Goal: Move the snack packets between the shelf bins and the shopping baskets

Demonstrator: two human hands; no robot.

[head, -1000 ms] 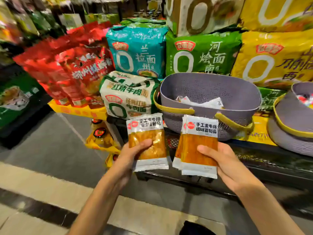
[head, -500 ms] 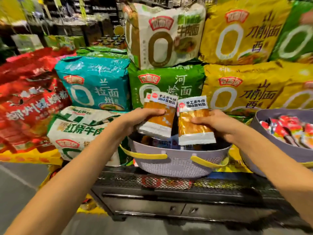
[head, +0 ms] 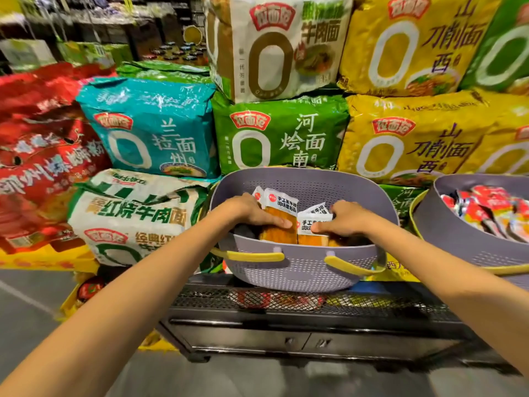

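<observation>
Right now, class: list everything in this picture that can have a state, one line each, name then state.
left hand, grips the left packet inside the near basket
right hand, grips the right packet inside that basket
left packet, held, inside the basket
right packet, held, partly behind the basket's wall
near basket, holds several packets, yellow handles folded down
right basket, holds red packets

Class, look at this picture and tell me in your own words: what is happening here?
A person has both hands inside the purple basket on the rack. The left hand grips the left orange packet, and the right hand grips the right orange packet. Both packets are low in the basket and not yet released. A second basket to the right holds red packets.
</observation>
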